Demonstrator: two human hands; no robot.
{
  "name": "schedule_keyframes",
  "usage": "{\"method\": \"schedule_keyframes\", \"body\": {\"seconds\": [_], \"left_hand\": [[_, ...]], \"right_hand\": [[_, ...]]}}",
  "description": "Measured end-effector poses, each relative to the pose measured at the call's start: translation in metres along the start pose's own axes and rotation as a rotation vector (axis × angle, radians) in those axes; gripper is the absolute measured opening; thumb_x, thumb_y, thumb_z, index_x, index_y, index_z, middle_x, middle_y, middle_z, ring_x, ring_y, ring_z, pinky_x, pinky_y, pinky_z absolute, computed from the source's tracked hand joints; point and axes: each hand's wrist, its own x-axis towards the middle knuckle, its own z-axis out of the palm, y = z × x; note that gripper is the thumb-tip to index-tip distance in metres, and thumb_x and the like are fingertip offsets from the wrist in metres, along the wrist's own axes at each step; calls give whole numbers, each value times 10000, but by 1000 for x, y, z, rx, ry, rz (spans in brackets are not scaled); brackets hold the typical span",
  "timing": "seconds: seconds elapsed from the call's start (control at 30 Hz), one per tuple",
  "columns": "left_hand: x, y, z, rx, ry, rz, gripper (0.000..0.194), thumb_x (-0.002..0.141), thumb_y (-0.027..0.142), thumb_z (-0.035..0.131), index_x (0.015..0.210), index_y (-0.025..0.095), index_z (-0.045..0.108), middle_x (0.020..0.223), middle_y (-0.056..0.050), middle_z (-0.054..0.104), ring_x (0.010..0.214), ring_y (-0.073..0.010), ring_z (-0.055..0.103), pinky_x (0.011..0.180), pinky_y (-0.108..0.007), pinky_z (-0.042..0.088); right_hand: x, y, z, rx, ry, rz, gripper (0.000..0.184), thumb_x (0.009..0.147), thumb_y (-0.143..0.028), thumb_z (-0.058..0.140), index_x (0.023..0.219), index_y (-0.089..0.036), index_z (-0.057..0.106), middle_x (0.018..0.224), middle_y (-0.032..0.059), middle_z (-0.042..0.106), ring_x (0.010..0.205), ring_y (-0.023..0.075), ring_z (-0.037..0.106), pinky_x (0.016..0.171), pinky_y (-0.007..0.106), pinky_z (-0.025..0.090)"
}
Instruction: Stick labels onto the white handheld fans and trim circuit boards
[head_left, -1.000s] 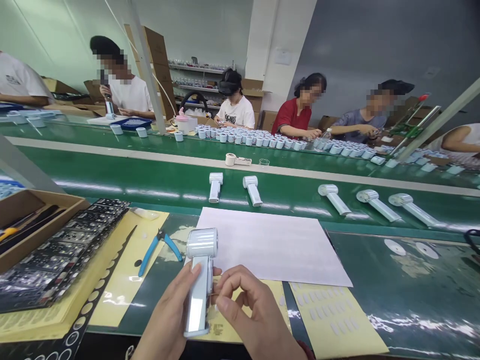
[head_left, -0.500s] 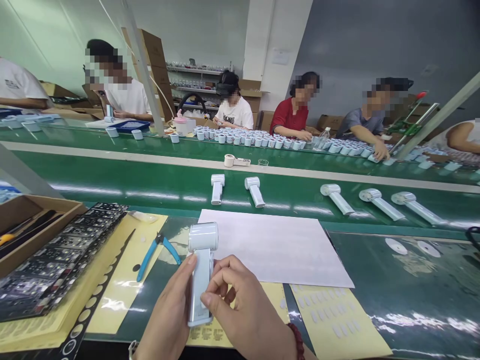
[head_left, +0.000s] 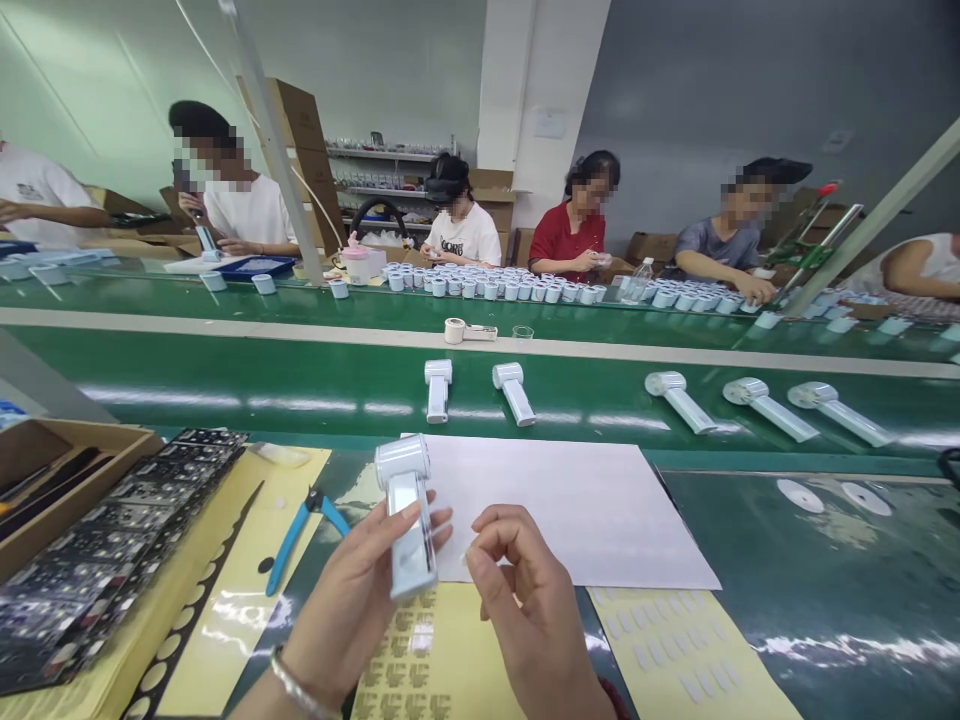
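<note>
My left hand (head_left: 375,570) is closed round the handle of a pale blue handheld fan (head_left: 409,555), its round head up and leaning slightly left. To the right, apart from the fan, my right hand (head_left: 517,590) is closed in a pinch with thumb against forefinger. A tiny pale bit seems to show at those fingertips, too small to name. Beneath both hands lies a yellow sheet of printed labels (head_left: 465,640). Another yellow sheet with small whitish oval stickers (head_left: 660,640) is to the right of my right hand. Blue-handled cutting pliers (head_left: 296,540) rest left of the fan.
A white paper sheet (head_left: 570,510) lies ahead. Several more fans (head_left: 512,393) lie on the green conveyor belt (head_left: 360,385). Stacked black circuit boards (head_left: 127,540) and a cardboard box (head_left: 82,500) are at left. Co-workers (head_left: 574,230) sit across, behind rows of pale blue cups (head_left: 491,290).
My right hand has come off the fan's handle and moved right, still pinched. My left hand has turned and tilted the fan, its lower end now swung right and up.
</note>
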Motion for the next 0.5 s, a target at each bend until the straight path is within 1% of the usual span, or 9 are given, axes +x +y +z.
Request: {"method": "schedule_keyframes", "body": {"seconds": [0.03,0.1,0.17,0.23,0.27,0.3,0.37,0.43,0.5], "left_hand": [[8,9,4,29,-20,39,221,797,25,708,1002,98,743,1041,-151,765,946,-241,735,808,-301,607],[31,27,11,94,-38,121,229,751,-59,699,927,85,729,942,-127,760,855,-189,727,736,-234,584],[61,46,16,137,-28,169,205,754,-73,688,883,85,703,854,-84,732,736,-139,691,627,-198,547],[96,61,20,172,-2,191,165,809,-17,677,921,105,675,850,-36,699,687,-111,649,572,-197,520],[113,67,21,190,10,199,116,861,79,678,968,123,664,893,-22,688,690,-112,637,573,-226,534],[130,73,22,206,21,205,136,892,169,675,1023,137,657,944,-27,682,716,-123,640,594,-256,551],[158,79,24,231,41,221,246,919,294,659,1123,159,640,1050,-53,675,800,-158,657,660,-322,581],[179,82,26,250,67,241,320,919,339,655,1187,167,625,1137,-81,666,897,-194,668,738,-377,591],[194,83,26,267,107,268,363,916,357,655,1225,170,614,1203,-101,651,974,-223,664,801,-422,587]], "right_hand": [[-1,3,-1,-54,16,25,213,951,-409,550,897,-219,629,1000,55,626,707,144,575,542,235,454],[-4,15,-2,-201,16,73,219,923,-383,570,1056,-238,666,1014,68,693,722,173,625,525,244,472],[-7,31,1,-361,-34,71,396,871,-313,604,1264,-273,628,1102,74,736,834,226,690,587,273,525],[-7,48,7,-504,-116,18,622,800,-233,634,1411,-293,535,1235,78,721,1004,284,700,704,317,565],[-6,55,12,-568,-158,-8,721,765,-201,647,1463,-287,486,1280,86,704,1067,307,687,755,338,574],[-4,61,17,-634,-198,-22,798,736,-176,660,1499,-266,446,1295,102,696,1096,325,678,783,357,581],[4,66,31,-772,-272,-25,890,683,-137,699,1525,-202,421,1303,145,684,1115,361,666,811,401,594],[14,65,46,-904,-332,-36,931,640,-104,749,1517,-152,439,1251,175,700,1105,390,661,824,444,601],[23,57,61,-999,-361,-76,932,637,-96,791,1506,-136,460,1172,181,722,1048,390,676,795,455,612]]}}
